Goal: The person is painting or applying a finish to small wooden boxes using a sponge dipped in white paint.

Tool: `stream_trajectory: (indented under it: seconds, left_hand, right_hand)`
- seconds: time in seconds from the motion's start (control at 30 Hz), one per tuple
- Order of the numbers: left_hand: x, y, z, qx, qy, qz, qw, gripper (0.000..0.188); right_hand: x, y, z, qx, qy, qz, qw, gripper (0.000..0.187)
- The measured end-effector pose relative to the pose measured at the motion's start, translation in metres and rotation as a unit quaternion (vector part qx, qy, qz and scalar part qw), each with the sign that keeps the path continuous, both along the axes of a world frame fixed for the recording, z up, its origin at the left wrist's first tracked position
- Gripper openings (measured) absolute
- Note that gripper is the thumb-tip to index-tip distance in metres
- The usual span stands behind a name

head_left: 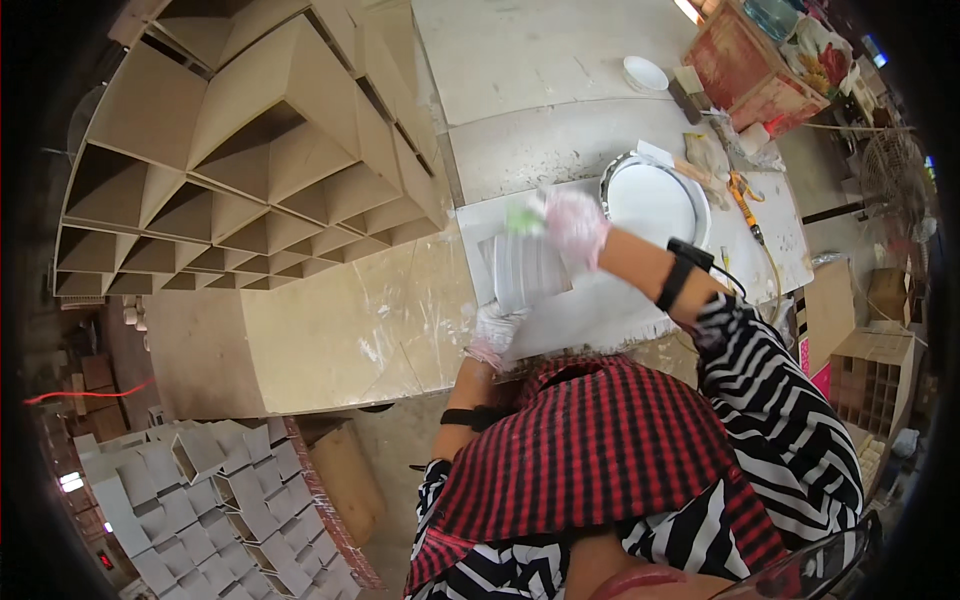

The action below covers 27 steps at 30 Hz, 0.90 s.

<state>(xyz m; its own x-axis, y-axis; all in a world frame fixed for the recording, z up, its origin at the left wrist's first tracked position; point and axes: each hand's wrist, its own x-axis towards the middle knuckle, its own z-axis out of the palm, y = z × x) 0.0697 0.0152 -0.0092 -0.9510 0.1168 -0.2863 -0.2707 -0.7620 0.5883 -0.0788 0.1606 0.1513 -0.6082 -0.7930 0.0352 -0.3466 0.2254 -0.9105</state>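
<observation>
A small board (522, 268), streaked with white paint, lies tilted on the white work sheet in front of me. My left hand (499, 326), in a white-smeared glove, grips its near edge. Above the board's far end is my right hand (575, 225), gloved too and blurred by motion. Its fingers are closed on a pale green pad-like thing (524, 216), too smeared to name exactly. Just right of that hand stands a round tub of white paint (652, 200) with a paint-crusted rim.
Brown open-fronted box units (290, 130) are stacked at the far left of the table (340, 330). A white bowl (645, 74), a yellow corded tool (742, 198) and a red crate (745, 65) are at the right. White-coated boxes (220, 500) stand lower left.
</observation>
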Motion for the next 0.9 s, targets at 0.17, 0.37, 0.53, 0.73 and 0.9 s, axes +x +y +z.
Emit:
stream_trajectory:
  seconds: [0.17, 0.37, 0.53, 0.73, 0.9]
  left_hand:
    - [0.005, -0.001, 0.005, -0.101, 0.016, -0.017, 0.995, 0.032]
    - [-0.001, 0.001, 0.037, -0.315, 0.016, -0.04, 0.948, 0.025]
    - [0.001, -0.003, 0.054, -0.673, 0.161, -0.173, 0.701, 0.025]
    - [0.002, -0.007, 0.035, -0.31, 0.076, -0.086, 0.944, 0.029]
    - [0.003, -0.026, 0.033, -0.051, -0.022, -0.048, 0.997, 0.043]
  right_hand:
    - [0.032, 0.014, -0.031, 0.186, 0.177, 0.12, 0.959, 0.03]
    - [-0.029, 0.004, -0.012, 0.288, 0.229, -0.085, 0.926, 0.033]
    - [0.027, -0.028, -0.001, 0.27, 0.34, 0.154, 0.888, 0.04]
    - [-0.045, -0.052, -0.009, 0.345, 0.233, -0.045, 0.908, 0.039]
    - [-0.05, -0.004, -0.008, 0.091, -0.072, -0.319, 0.941, 0.051]
